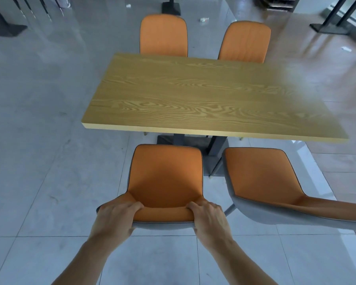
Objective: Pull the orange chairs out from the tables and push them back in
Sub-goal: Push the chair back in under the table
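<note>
Pale tiled floor (49,202), glossy, w/ bits of litter far back. Nearest: left hand (116,217) and right hand (209,218) both clenched over the top of the near-left orange chair's backrest (164,214), one per corner, equally near. Chair seat (165,173) stands clear of the wooden table (203,95), which lies straight ahead, so pushing in means straight fwd. Second near chair (261,177) beside it, also out. Two far chairs (163,36) tucked in.
</note>
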A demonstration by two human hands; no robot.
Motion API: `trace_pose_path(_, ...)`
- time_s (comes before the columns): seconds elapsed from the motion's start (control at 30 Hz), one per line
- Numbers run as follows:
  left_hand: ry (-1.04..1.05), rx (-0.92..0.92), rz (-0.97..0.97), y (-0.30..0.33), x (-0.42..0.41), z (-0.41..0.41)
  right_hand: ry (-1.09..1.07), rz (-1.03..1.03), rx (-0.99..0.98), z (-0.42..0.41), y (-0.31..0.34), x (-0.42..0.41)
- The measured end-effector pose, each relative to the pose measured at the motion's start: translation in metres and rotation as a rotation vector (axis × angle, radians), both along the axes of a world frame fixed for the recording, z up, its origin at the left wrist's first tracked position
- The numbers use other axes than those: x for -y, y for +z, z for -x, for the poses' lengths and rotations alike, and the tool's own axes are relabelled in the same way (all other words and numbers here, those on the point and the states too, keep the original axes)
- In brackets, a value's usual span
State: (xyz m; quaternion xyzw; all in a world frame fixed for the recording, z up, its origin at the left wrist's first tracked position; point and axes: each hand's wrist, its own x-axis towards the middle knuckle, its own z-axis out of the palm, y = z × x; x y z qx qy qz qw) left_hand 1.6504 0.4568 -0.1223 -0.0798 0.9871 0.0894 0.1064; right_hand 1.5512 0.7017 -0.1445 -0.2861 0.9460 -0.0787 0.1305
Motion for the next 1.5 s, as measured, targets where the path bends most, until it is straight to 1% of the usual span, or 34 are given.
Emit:
trace_pose_path(0.27, -0.004, -0.007, -0.027, 0.000, -0.001, -0.012, -0.038, -0.011, -0.023, -0.016, 0.004, 0.002)
trace_pose_path(0.43, -0.051, -0.015, -0.028, 0.000, 0.000, -0.018, -0.093, 0.021, -0.008, -0.025, 0.003, 0.002)
trace_pose_path(0.73, -0.050, -0.028, -0.024, 0.003, 0.016, -0.019, -0.075, 0.012, -0.001, -0.015, -0.003, 0.020)
trace_pose_path(0.97, -0.126, -0.059, 0.012, 0.009, 0.028, -0.012, -0.067, 0.013, -0.012, -0.015, -0.003, 0.027)
trace_pose_path(1.1, -0.091, -0.064, -0.008, 0.007, 0.038, -0.011, -0.046, 0.005, -0.006, -0.020, 0.002, 0.039)
trace_pose_path(1.17, -0.081, -0.063, -0.016, 0.005, 0.036, -0.012, -0.039, 0.011, -0.006, -0.018, 0.004, 0.037)
trace_pose_path(1.3, -0.123, -0.057, -0.013, 0.004, 0.021, -0.013, -0.040, 0.004, 0.008, -0.013, 0.007, 0.022)
trace_pose_path(1.5, -0.146, -0.057, 0.005, 0.004, 0.023, -0.013, -0.076, 0.050, 0.014, -0.017, 0.007, 0.023)
